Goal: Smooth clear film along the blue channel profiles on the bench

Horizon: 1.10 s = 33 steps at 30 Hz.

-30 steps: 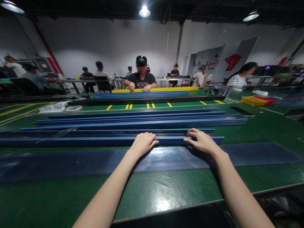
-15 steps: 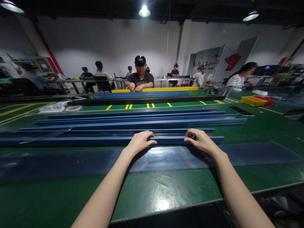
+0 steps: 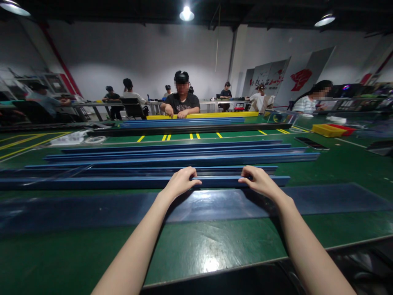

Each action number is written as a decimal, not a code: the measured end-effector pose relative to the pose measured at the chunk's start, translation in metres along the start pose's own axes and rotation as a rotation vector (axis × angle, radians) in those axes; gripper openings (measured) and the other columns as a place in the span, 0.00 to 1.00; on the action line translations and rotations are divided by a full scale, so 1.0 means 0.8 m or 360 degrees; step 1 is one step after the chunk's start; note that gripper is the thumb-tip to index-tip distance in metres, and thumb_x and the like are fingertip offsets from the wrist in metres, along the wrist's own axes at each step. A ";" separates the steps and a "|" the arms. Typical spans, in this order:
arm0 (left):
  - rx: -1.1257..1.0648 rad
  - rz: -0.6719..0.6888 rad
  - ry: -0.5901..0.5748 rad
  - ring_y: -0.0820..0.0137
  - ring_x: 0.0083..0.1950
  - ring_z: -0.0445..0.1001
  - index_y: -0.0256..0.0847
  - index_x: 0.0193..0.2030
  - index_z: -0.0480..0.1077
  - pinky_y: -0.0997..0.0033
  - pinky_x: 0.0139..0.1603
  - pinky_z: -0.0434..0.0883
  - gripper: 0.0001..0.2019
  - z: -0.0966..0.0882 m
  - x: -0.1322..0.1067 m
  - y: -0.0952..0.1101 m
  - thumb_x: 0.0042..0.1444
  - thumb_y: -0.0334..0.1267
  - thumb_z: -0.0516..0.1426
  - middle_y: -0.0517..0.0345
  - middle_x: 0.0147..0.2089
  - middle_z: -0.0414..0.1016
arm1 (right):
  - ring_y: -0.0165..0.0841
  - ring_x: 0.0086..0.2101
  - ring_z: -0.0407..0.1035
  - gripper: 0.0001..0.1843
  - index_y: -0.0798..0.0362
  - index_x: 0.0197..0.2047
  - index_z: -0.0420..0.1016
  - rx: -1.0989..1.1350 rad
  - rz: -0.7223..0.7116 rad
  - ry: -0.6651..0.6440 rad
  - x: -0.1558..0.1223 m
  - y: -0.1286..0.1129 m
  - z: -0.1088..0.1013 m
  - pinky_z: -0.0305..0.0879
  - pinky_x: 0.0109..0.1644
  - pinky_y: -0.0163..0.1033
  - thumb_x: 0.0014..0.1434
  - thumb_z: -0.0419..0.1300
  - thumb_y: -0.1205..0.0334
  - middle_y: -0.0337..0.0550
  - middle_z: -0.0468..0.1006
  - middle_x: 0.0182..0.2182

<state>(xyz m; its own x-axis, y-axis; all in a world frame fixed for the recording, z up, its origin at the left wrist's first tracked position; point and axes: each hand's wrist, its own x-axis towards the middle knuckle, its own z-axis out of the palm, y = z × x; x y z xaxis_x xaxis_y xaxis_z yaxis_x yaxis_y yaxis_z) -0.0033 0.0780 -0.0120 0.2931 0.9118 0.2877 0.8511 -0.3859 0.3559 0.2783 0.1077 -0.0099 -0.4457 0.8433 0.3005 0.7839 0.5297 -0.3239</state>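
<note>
Several long blue plastic channel strips lie crosswise on a green table; the nearest blue channel strip (image 3: 217,181) is under both hands. My left hand (image 3: 184,179) is curled over its upper edge, thumb on the near face and fingers behind. My right hand (image 3: 255,177) grips the same strip farther right in a similar pinch, its fingertips partly hidden. Between the strip and me a clear plastic sheet (image 3: 202,205) lies flat, below both wrists.
More blue strips (image 3: 184,157) lie behind the held one. Farther back are a black rail (image 3: 190,130), a yellow strip (image 3: 221,115) handled by a person (image 3: 181,100) opposite, and a phone (image 3: 311,143). A yellow tray (image 3: 328,130) stands at right. The table's near edge (image 3: 230,268) runs below my forearms.
My fingers have closed slightly on the near strip, both hands staying almost in place. The person opposite has moved one hand along the yellow strip, which has shifted slightly right.
</note>
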 end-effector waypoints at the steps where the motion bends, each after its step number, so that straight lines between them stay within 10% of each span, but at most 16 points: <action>1: 0.0013 0.0016 0.0002 0.71 0.33 0.67 0.40 0.27 0.64 0.74 0.31 0.60 0.09 0.000 0.000 0.000 0.51 0.43 0.56 0.62 0.31 0.68 | 0.32 0.29 0.63 0.08 0.52 0.27 0.63 -0.0001 0.0002 0.0002 0.000 0.000 0.000 0.55 0.32 0.35 0.53 0.52 0.56 0.41 0.70 0.27; 18: 0.0497 0.0197 -0.0105 0.68 0.41 0.69 0.40 0.36 0.66 0.73 0.36 0.64 0.12 0.000 -0.006 0.002 0.58 0.45 0.49 0.58 0.38 0.70 | 0.35 0.36 0.65 0.18 0.53 0.33 0.66 -0.0376 -0.0198 0.0032 0.001 -0.025 0.019 0.58 0.38 0.37 0.57 0.47 0.47 0.46 0.72 0.34; 33: 0.0604 0.0232 -0.0115 0.69 0.41 0.70 0.40 0.37 0.68 0.74 0.36 0.64 0.14 0.002 -0.007 0.001 0.59 0.46 0.48 0.58 0.38 0.71 | 0.30 0.32 0.62 0.10 0.53 0.31 0.66 -0.0451 -0.0364 0.0076 0.010 -0.049 0.040 0.55 0.34 0.33 0.60 0.48 0.59 0.43 0.68 0.32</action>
<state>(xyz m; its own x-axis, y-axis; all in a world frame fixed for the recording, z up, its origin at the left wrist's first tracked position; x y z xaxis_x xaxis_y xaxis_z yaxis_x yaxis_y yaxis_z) -0.0032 0.0732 -0.0148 0.4410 0.8639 0.2432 0.8945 -0.4451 -0.0410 0.2303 0.0967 -0.0235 -0.6081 0.6971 0.3799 0.7577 0.6524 0.0158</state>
